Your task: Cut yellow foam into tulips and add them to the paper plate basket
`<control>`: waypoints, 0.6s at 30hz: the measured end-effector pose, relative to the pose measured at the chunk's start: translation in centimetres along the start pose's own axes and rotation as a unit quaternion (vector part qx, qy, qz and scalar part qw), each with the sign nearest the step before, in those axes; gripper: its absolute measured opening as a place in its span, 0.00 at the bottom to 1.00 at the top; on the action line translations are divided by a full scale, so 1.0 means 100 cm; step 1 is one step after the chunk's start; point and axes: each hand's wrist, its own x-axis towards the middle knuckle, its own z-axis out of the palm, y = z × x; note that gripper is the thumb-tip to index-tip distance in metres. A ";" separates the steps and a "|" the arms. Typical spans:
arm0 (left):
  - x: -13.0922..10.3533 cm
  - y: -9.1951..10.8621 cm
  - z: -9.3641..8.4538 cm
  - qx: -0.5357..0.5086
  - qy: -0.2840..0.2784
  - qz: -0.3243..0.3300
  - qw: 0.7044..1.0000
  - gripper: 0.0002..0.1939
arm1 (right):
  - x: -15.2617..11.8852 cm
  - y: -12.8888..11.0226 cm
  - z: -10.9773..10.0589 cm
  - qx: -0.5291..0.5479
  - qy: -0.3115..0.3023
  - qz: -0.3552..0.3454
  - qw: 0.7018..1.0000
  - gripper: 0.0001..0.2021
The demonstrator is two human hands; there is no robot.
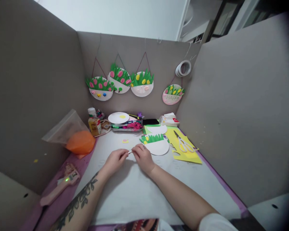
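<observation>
A small white piece [129, 152] is held above the middle of the worktop [125, 199], toward its far half. One end is pinched between the thumb and fingers of the left hand [118, 159], and the other is gripped by the fingertips of the right hand [143, 157]; the hands are kept close together, and the piece is largely covered by them.

Just beyond the right hand, a paper-plate basket [159, 148] is laid flat, its upper rim filled with green paper grass and a yellow paper flower. Behind it, a white half plate [159, 129] is set down. Toward the right edge, white-handled scissors [185, 145] are rested on a yellow sheet [189, 156], from which shapes have been cut. A scrap of pink and yellow paper [125, 141] is placed beyond the left hand.

Along the far edge, a supply tray [127, 129] is partly covered by a white paper plate [115, 118], with a black phone [150, 122] beside it. Near the far left corner a white-capped bottle [94, 123] is stood upright. By the left edge, a bag of orange material [80, 142] and a pink glue gun [62, 189] are placed. Four finished baskets are hung on the grey panel [125, 106].
</observation>
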 end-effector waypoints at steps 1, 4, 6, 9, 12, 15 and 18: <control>0.000 -0.001 -0.002 0.026 0.016 -0.002 1.000 0.15 | 0.000 0.001 0.000 0.007 0.003 0.006 1.000 0.08; 0.000 -0.007 -0.010 0.144 0.080 -0.042 0.985 0.17 | -0.001 0.003 0.002 0.009 -0.020 0.040 0.999 0.13; 0.001 -0.014 -0.017 0.241 0.087 -0.107 0.961 0.17 | -0.003 0.005 0.004 -0.008 -0.075 0.062 0.995 0.13; 0.001 -0.026 -0.023 0.320 -0.001 -0.203 0.925 0.15 | -0.006 0.007 0.009 -0.031 -0.164 0.077 0.983 0.08; 0.002 -0.034 -0.023 0.348 -0.021 -0.228 0.909 0.14 | 0.001 0.010 0.011 -0.038 -0.193 0.086 0.977 0.08; 0.002 -0.036 -0.020 0.355 -0.040 -0.226 0.906 0.14 | 0.023 0.018 0.017 -0.052 -0.200 0.105 0.973 0.09; 0.001 -0.036 -0.017 0.349 -0.050 -0.219 0.910 0.14 | 0.053 0.030 0.034 -0.062 -0.235 0.134 0.961 0.11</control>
